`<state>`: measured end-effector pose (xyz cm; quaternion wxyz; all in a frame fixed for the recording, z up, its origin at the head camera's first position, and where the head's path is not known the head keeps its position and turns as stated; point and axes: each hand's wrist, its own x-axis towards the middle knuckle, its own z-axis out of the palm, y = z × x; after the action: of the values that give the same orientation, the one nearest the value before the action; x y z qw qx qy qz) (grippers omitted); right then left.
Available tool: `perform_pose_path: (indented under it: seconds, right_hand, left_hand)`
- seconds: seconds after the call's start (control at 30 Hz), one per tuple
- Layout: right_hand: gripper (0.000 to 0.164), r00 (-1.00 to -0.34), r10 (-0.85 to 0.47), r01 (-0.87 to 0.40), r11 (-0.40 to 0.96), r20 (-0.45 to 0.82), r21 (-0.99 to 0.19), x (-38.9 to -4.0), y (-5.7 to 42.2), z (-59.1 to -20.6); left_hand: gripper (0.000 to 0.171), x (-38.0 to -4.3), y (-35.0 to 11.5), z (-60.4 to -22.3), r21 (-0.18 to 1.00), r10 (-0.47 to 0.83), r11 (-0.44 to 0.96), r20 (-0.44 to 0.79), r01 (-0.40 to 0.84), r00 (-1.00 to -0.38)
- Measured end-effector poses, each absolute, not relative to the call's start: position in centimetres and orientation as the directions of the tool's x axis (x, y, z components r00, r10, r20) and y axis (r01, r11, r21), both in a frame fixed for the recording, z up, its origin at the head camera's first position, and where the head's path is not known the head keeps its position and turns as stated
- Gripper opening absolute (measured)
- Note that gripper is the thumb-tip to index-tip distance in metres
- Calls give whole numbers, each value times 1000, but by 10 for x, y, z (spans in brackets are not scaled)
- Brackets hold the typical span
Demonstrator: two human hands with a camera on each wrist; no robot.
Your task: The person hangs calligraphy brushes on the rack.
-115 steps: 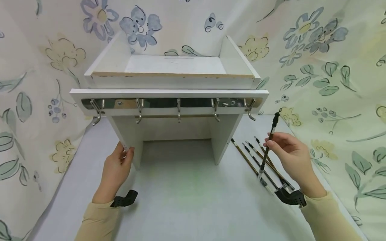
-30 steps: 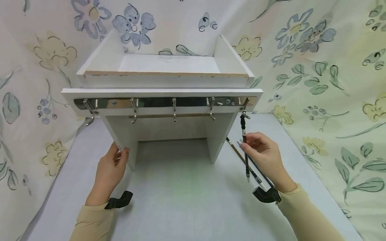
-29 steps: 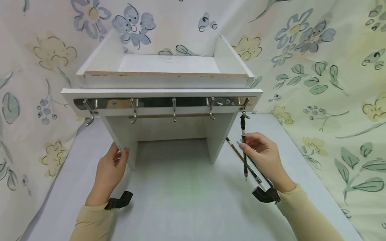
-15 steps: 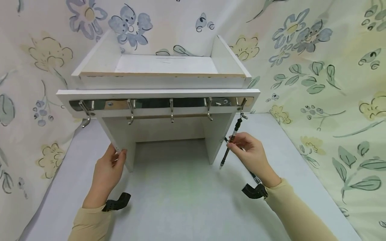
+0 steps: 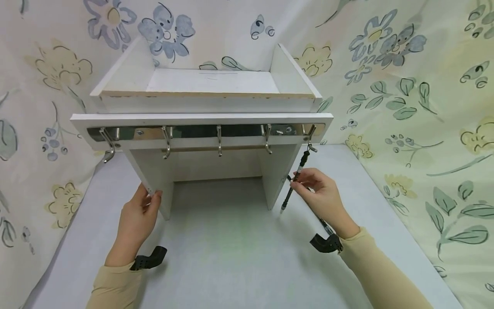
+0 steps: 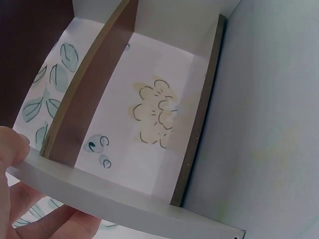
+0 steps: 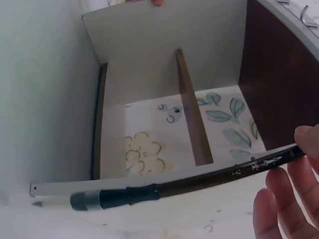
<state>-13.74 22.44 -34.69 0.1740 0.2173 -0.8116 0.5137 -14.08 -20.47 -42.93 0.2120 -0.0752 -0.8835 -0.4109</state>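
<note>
While outside shelf (image 5: 208, 104), brush (image 7: 199, 182) apparently on hook (image 5: 310, 135).

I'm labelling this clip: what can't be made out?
Head view: how many thin dark brushes lie on the white tabletop; the right hand partly hides them.
Right wrist view: upper end of the slim brown-black paintbrush; cut off, right edge.
Right wrist view: pale marks along it; too blurred.

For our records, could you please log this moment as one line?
left hand: grips side panel | right hand: pinches brush | brush: tilted, top at rightmost hook
</note>
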Motion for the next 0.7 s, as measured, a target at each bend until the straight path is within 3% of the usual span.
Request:
perform_pose_path:
  seconds: [0.17,0.37,0.7]
  right_hand:
    - [23,-842,-179,-535,400,509,-744,-138,228,-345]
    - [23,-882,-157,-467,406,444,-785,-143,238,-344]
    - [30,-979,-75,-202,523,191,-828,-167,287,-377]
  left_hand:
    - [40,-139,-207,-430,692,-35,658,422,296,-906]
    - [41,-136,-209,-430,694,-39,659,418,291,-908]
    - [38,-139,-206,-426,706,-35,640,420,302,-907]
